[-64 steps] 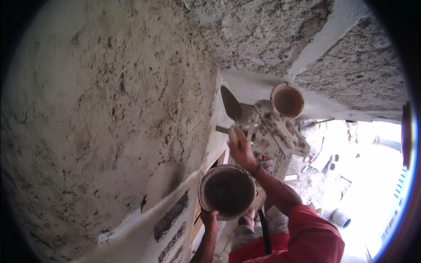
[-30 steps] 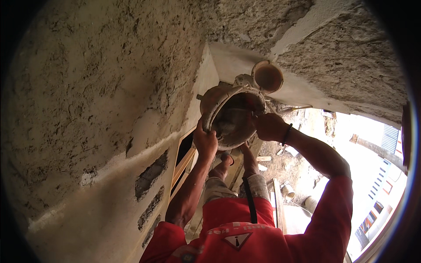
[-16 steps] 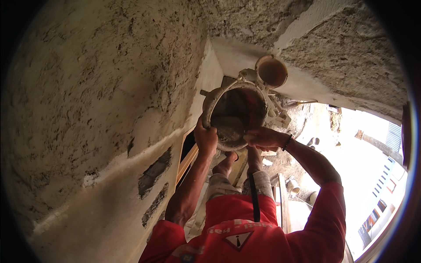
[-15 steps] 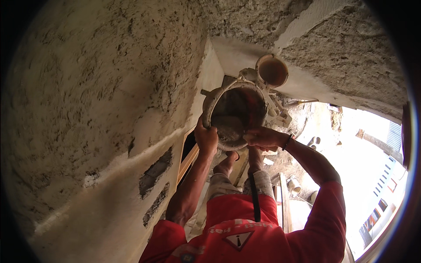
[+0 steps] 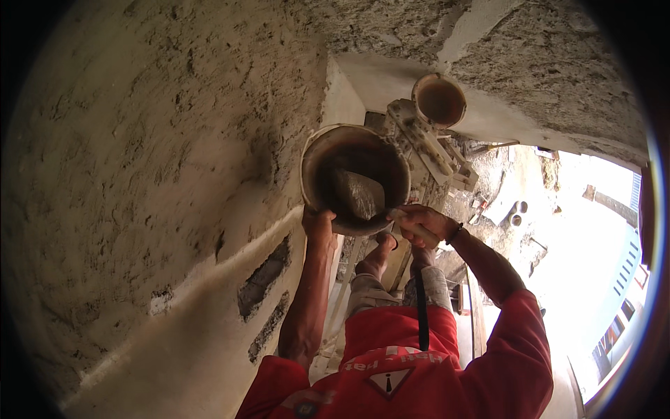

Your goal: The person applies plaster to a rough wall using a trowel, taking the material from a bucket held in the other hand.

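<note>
The left hand point(image 5: 319, 228) was closed on the near left rim of a round bucket point(image 5: 356, 140), its fingertips hidden from view; the bucket was held raised, mouth facing the camera, beside the rough plastered wall point(image 5: 174, 146); whether it touched the wall could not be determined. The right hand point(image 5: 423, 223) was curled firmly around the pale handle of a trowel point(image 5: 359, 194), at the bucket's near right rim; the trowel's blade lay inside the bucket. A second bucket point(image 5: 447, 87) stood at the far end of the wooden planks point(image 5: 422, 140).
</note>
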Demonstrator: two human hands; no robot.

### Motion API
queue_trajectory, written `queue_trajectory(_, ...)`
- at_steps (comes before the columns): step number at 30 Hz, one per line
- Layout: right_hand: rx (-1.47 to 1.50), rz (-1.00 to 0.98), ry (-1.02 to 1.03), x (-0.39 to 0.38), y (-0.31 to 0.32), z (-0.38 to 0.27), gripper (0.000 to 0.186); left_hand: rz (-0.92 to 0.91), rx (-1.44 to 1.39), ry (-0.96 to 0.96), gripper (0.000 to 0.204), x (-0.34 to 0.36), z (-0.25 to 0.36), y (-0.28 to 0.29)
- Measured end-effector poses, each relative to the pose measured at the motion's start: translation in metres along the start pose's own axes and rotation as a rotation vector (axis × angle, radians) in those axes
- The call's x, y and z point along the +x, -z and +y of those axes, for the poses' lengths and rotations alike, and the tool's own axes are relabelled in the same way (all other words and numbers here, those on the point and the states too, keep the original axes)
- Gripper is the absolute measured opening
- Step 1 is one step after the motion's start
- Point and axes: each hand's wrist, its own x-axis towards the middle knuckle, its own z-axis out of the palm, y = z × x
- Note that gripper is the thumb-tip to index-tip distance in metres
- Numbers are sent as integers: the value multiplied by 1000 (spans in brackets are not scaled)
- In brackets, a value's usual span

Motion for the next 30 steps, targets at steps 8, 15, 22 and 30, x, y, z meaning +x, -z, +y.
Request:
queue_trajectory(8,73,257,374,-6,-9,-20,42,151,40,-9,62,-17,-24,31)
queue_trajectory(15,35,631,1028,12,-23,-78,30,312,55,114,64,-53,-63,99)
queue_trajectory(22,-43,1037,1342,158,19,-99,20,379,89,179,74,-101,-115,172)
queue_trajectory(30,-801,841,1115,309,-92,-1,48,590,46,423,65,-119,-148,192)
